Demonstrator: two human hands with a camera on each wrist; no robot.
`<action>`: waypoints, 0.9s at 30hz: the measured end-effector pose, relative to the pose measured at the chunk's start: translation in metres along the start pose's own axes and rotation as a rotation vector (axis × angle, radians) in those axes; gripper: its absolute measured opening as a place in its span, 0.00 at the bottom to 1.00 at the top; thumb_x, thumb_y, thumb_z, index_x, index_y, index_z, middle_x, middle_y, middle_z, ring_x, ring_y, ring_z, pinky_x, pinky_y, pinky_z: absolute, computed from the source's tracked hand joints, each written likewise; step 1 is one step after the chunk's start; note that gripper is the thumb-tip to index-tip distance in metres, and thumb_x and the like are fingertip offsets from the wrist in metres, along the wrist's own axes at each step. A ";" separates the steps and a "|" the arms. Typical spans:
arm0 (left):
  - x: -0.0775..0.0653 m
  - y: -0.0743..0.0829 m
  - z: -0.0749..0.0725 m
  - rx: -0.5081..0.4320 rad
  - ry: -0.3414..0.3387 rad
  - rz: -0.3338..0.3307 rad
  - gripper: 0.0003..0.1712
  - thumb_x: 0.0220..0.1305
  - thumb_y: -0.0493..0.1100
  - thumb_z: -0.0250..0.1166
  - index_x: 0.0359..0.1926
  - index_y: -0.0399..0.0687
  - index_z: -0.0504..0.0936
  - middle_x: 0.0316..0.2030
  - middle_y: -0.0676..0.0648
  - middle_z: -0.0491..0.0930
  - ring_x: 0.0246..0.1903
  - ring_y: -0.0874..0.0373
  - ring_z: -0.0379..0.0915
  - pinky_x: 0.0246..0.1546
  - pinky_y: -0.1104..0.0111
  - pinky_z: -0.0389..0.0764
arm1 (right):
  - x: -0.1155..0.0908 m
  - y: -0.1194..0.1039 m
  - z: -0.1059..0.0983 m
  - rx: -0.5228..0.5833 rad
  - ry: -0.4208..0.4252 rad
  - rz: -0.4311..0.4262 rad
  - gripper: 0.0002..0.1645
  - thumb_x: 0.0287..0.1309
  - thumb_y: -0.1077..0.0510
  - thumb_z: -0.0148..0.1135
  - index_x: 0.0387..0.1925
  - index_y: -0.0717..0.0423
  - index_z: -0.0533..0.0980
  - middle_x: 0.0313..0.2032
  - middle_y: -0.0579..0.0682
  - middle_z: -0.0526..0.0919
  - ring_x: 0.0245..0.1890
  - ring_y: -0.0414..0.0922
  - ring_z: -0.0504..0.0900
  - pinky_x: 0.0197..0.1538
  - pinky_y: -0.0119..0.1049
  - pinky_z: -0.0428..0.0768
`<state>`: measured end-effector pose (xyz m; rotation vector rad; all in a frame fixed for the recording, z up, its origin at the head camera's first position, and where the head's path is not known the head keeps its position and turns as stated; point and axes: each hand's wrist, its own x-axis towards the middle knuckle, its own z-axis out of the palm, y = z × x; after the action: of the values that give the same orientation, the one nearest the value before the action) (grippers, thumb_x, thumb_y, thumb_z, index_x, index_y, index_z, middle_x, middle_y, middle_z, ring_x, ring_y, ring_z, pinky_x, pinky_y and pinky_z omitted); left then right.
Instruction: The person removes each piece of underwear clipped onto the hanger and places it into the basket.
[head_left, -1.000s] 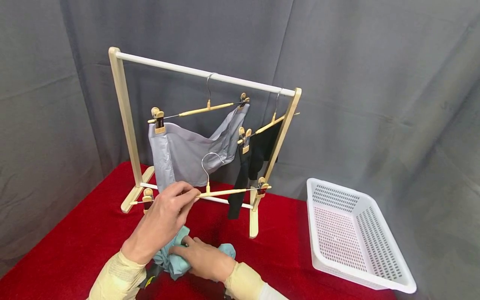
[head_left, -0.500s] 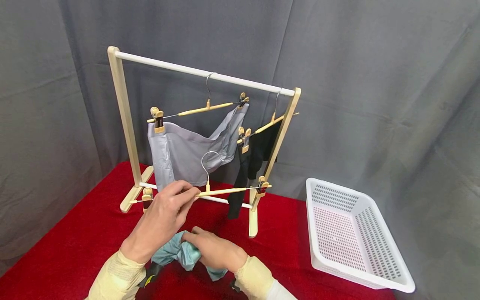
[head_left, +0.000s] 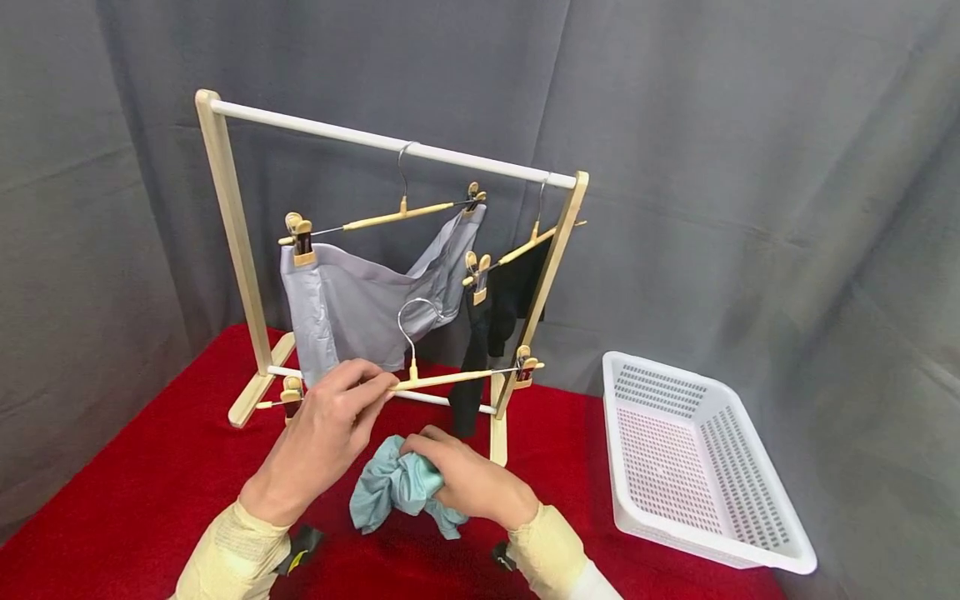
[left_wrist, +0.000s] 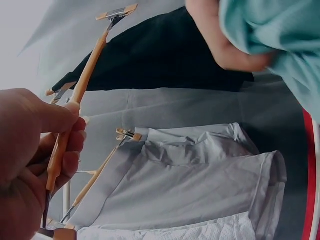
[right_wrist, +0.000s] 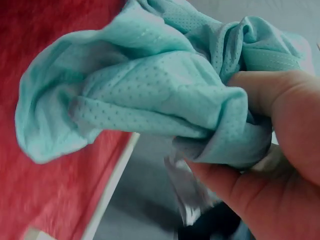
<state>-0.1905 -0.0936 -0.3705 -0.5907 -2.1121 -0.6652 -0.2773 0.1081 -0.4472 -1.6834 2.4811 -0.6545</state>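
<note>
My left hand (head_left: 326,429) pinches the wooden bar of a clip hanger (head_left: 446,379), its metal hook pointing up. Both of its end clips carry nothing. In the left wrist view, thumb and fingers curl round the bar of that hanger (left_wrist: 86,80). Lower and to the right, my right hand (head_left: 468,479) grips a crumpled light teal garment (head_left: 397,483). Seen from the right wrist, the perforated teal cloth (right_wrist: 155,90) bunches between thumb and fingers and droops to the left. Its full shape is hidden in the folds.
A small wooden rack (head_left: 234,225) with a white top rail stands behind the hands. Grey shorts (head_left: 360,287) hang from it on a clip hanger, and a black garment (head_left: 472,358) hangs at its right end. On the right is a white perforated basket (head_left: 667,475). Red cloth (head_left: 150,467) covers the table.
My right hand has lifted the teal garment and drawn it right, out from beneath the left hand. The left hand and its hanger stay nearly still.
</note>
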 end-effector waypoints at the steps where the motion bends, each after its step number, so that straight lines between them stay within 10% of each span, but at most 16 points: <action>1: 0.000 0.000 0.000 -0.003 0.004 0.000 0.14 0.52 0.35 0.65 0.42 0.45 0.82 0.36 0.51 0.74 0.35 0.62 0.68 0.35 0.67 0.77 | -0.003 0.002 -0.003 0.016 0.008 0.008 0.39 0.37 0.69 0.67 0.52 0.41 0.65 0.46 0.40 0.68 0.45 0.35 0.66 0.46 0.23 0.71; 27: 0.010 0.007 0.002 -0.036 0.082 0.086 0.16 0.49 0.31 0.66 0.42 0.44 0.82 0.36 0.51 0.75 0.34 0.62 0.68 0.34 0.74 0.72 | -0.125 0.037 -0.071 0.039 0.206 0.239 0.38 0.34 0.71 0.63 0.48 0.36 0.70 0.44 0.32 0.71 0.44 0.36 0.70 0.43 0.34 0.77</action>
<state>-0.1922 -0.0855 -0.3618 -0.6593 -1.9914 -0.6696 -0.2810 0.2534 -0.4186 -1.3368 2.7286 -0.8792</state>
